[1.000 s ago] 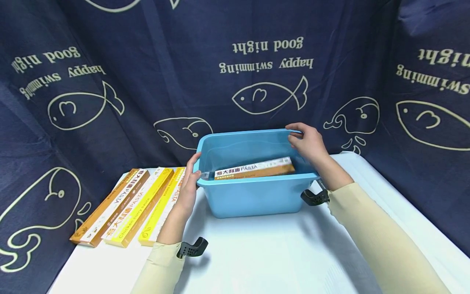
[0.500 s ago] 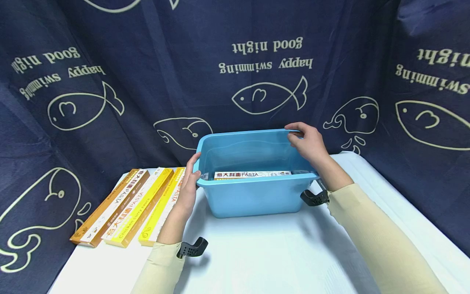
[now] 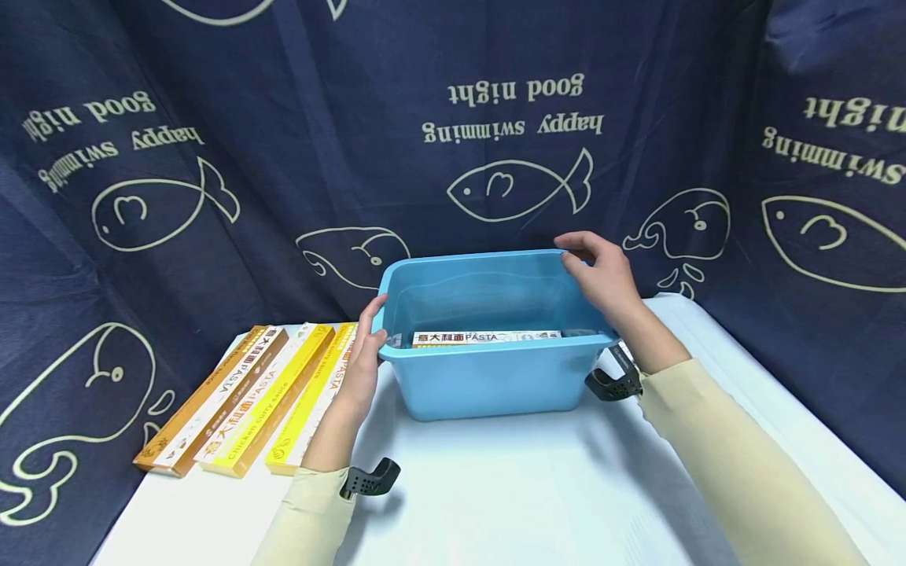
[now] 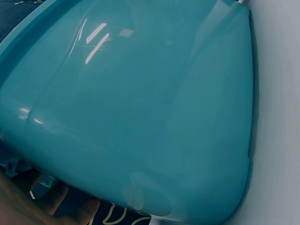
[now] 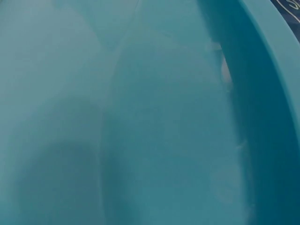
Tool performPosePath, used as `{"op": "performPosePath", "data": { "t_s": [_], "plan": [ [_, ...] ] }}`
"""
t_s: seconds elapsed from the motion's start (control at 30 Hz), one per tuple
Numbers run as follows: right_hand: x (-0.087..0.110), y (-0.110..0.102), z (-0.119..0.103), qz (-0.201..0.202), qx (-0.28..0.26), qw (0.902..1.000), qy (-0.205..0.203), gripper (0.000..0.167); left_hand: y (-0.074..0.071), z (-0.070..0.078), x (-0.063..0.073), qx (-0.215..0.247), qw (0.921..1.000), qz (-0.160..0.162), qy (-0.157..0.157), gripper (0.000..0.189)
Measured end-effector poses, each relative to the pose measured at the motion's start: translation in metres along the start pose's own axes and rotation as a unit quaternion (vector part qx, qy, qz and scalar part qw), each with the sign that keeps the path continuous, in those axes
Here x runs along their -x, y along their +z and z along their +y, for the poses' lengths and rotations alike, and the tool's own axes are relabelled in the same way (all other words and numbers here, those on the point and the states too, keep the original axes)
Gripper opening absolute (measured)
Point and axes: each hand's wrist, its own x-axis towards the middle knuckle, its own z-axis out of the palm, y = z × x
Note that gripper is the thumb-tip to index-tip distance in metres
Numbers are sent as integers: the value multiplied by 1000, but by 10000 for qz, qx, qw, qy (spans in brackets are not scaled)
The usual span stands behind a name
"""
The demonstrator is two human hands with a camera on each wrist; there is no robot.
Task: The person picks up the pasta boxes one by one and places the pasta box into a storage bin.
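A blue plastic storage bin [image 3: 488,377] stands on the table in the head view. Inside it lies a pasta box [image 3: 488,336], mostly hidden by the front wall. My left hand [image 3: 361,369] grips the bin's left rim, fingers and thumb at its edge; in the left wrist view its fingers [image 4: 56,197] curl beside the glossy blue wall. At the far right corner, my right hand [image 3: 602,271] reaches over the rim with thumb and forefinger apart, nothing between them. Only blue bin wall [image 5: 168,117] shows in the right wrist view, without the hand.
Several pasta boxes lie slanted on the left of the table: a brown one [image 3: 212,401], a yellow and white one [image 3: 269,397] and another yellow one [image 3: 304,417]. A dark blue fish-print curtain [image 3: 510,102] hangs close behind the bin.
The pasta box in the bin was tilted up; it has dropped lower and lies level. My right hand has shifted slightly right, its thumb drawing back from the bin's inside. The left hand has stayed still.
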Motion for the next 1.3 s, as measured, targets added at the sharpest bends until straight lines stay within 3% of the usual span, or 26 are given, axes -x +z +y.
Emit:
{"op": "performPosePath", "data": {
  "t_s": [0.6, 1.1, 1.3],
  "plan": [
    [27, -19, -5, 206, 102, 9997, -3, 32, 1, 0, 0, -1, 10000, 28, 1, 57],
    [52, -29, 12, 508, 539, 9972, -26, 33, 1, 0, 0, -18, 10000, 11, 18, 56],
    [62, -32, 19, 677, 716, 9948, -264, 32, 0, -1, 0, -7, 10000, -6, 24, 56]
  ]
}}
